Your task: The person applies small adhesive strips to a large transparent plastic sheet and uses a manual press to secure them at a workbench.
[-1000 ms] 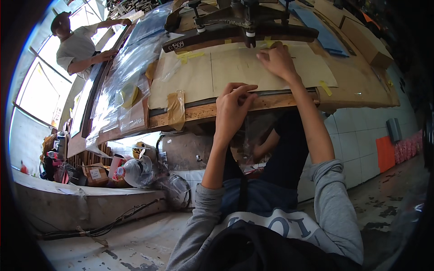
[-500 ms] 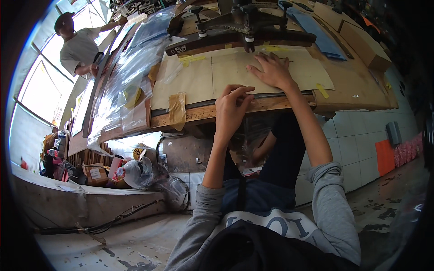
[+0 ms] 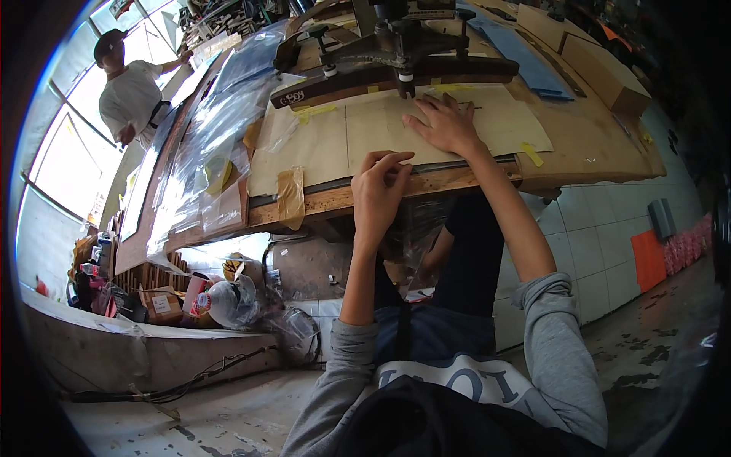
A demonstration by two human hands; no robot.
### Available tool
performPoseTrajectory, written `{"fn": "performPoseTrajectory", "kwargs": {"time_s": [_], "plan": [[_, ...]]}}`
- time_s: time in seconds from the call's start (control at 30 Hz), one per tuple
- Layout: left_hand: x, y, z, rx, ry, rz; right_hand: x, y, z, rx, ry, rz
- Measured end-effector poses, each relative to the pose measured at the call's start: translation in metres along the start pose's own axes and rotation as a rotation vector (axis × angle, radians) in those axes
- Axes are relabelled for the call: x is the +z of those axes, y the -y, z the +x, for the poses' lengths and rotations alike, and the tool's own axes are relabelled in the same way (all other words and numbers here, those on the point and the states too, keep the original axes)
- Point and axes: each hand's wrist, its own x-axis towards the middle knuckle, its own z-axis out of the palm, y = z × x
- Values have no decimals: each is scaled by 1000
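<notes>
A cream sheet of paper [image 3: 304, 156] with pencil lines lies on the wooden table, held by bits of yellow tape. My right hand [image 3: 451, 128] rests on it palm down with fingers spread, just in front of a dark metal clamp bar [image 3: 487, 72]. At the table's front edge is my left hand [image 3: 378, 186], its fingers curled in and thumb close to the forefinger. Whatever sits between those fingers, if anything, is too small or hidden to make out. Brown tape [image 3: 290, 198] folds over the front edge to the left of it.
Clear plastic sheeting [image 3: 217, 122] and a yellow tape roll [image 3: 218, 174] lie at left. Blue strips [image 3: 525, 57] and a cardboard box [image 3: 605, 72] are at back right. Another person [image 3: 133, 95] stands at far left. A large plastic bottle [image 3: 221, 301] is below the table.
The view has shifted slightly, so the table sits a little further left. Both my hands keep nearly the same pose. The other person's lower hand has moved away from the table edge.
</notes>
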Motion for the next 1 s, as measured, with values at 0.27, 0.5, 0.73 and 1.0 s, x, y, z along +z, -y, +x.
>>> {"fn": "performPoseTrajectory", "kwargs": {"time_s": [0.27,0.5,0.73,1.0], "plan": [[2,1,0,-3,-16,2,-2,0,-1,-6,-1,3],[3,3,0,14,-45,10,-3,2,1,-12,-6,-21],[-1,-4,-1,-28,-26,26,2,0,-1,-26,-39,-28],[0,-2,-2,7,-30,53,-1,0,0,-21,-18,1]]}}
